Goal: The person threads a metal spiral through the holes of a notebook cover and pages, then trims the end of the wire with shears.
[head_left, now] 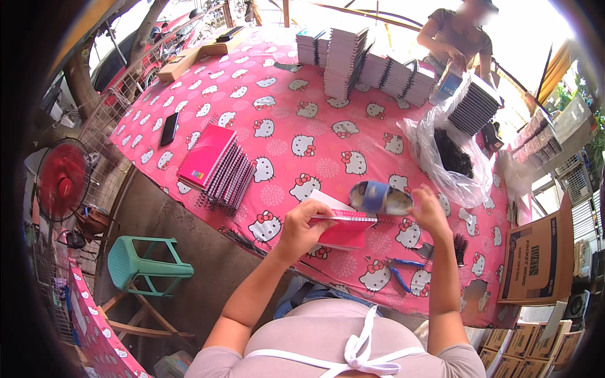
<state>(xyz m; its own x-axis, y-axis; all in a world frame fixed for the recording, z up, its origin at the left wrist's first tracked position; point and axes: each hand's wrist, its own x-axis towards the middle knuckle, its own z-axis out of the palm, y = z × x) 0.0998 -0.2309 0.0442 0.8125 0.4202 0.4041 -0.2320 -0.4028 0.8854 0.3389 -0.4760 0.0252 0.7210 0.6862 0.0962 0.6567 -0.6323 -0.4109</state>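
My left hand (302, 228) pinches the edge of a pink notebook (343, 236) near the front of the table, thumb on top. A pink spiral coil (372, 219) runs along its upper edge and sticks out to the right. White pages or a cover show behind my fingers. Just above the coil is a slipper (372, 196) with a blue strap, blurred. My right hand (432, 213), also blurred, closes on the slipper's right end. Blue-handled pliers (403, 272) lie to the right of the notebook, with a dark coil (460, 249) beyond them.
Pink spiral notebooks (217, 164) are stacked at left, by a black phone (169, 129). Taller notebook stacks (345, 63) stand at the far side. A plastic bag (419, 142) holds black coils. Another person (457, 38) handles notebooks at far right. A cardboard box (535, 258) stands right.
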